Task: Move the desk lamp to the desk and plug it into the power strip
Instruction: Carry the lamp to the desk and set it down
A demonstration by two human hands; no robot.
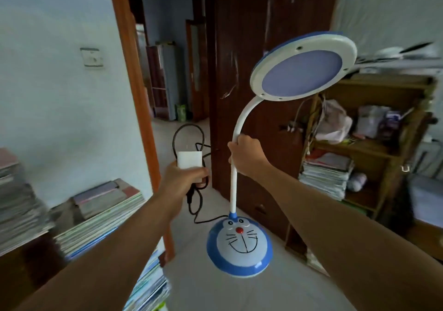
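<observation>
Both bare forearms reach forward from the near edge of the view, angled inward toward the middle. The left hand (pixel 184 179) is raised with its back toward the camera, fingers curled closed around a white adapter (pixel 189 159) and loops of black cord (pixel 191 143). The right hand (pixel 247 157), slightly higher and farther, is fisted around the white lamp neck (pixel 234 183), thumb side up.

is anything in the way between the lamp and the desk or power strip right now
Cannot tell: neither the desk nor the power strip is in view. The lamp is already lifted, with the right hand closed on its neck and the left hand holding the white plug adapter and bundled cord. Nothing touches the lamp.
</observation>
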